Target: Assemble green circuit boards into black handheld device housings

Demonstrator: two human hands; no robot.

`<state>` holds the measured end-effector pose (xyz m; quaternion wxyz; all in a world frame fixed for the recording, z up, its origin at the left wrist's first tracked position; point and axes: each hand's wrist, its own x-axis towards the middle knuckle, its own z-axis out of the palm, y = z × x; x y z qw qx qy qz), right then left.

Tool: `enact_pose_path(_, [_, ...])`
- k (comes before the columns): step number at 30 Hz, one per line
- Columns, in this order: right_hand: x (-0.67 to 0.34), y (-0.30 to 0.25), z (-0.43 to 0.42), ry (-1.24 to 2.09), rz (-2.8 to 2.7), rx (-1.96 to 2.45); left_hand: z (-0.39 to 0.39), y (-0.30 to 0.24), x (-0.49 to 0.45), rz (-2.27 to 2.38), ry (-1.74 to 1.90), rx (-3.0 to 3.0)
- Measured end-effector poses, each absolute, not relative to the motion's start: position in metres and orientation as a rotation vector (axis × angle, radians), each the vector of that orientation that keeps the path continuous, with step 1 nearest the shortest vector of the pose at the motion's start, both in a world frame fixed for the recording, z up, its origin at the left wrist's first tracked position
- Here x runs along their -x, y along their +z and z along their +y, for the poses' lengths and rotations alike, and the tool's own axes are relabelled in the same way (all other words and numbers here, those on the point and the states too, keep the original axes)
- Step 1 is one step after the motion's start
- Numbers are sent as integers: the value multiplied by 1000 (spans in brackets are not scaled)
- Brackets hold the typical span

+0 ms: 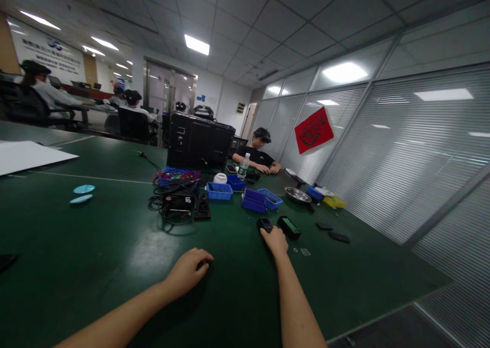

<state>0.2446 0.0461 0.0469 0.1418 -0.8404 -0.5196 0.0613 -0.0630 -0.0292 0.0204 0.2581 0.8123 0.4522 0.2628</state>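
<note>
My left hand (187, 271) rests on the green table (95, 246) with its fingers curled over a small dark object I cannot make out. My right hand (274, 240) reaches forward and its fingers close on a small black device (265, 224). Just right of it lies a second black device with a green face (289, 226). Two flat dark pieces (332, 232) lie further right, and small clear bits (305, 251) sit beside my right wrist.
Blue bins (237, 192), a yellow bin (334, 201), a metal bowl (297, 195), a tangle of cables and a black box (179, 202), and a black case (199, 141) stand ahead. A person sits at the far end; others sit at the left. Glass wall at right.
</note>
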Motion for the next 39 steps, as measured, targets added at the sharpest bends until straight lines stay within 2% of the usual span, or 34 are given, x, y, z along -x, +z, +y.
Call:
enact_pose_path(7, [-250, 45, 51, 339, -1449, 2388, -29, 18, 63, 1213, 718, -2206])
enact_pose_path(23, [-217, 42, 47, 321, -1578, 2250, -31, 23, 64, 1221, 699, -2205])
enact_pose_path(27, [-216, 58, 39, 118, -1335, 2174, -32, 25, 64, 1223, 694, -2190])
enact_pose_path(29, [-217, 66, 35, -62, -1230, 1998, -32, 25, 64, 1230, 683, -2182])
enact_pose_path(31, [-213, 69, 33, -84, -1196, 1763, -31, 24, 64, 1233, 683, -2181])
enact_pose_path(33, [-201, 65, 33, 174, -1194, 1542, -31, 22, 64, 1232, 694, -2184])
enact_pose_path(39, [-136, 29, 34, 1401, -893, 1140, -28, 16, 62, 1258, 796, -2092])
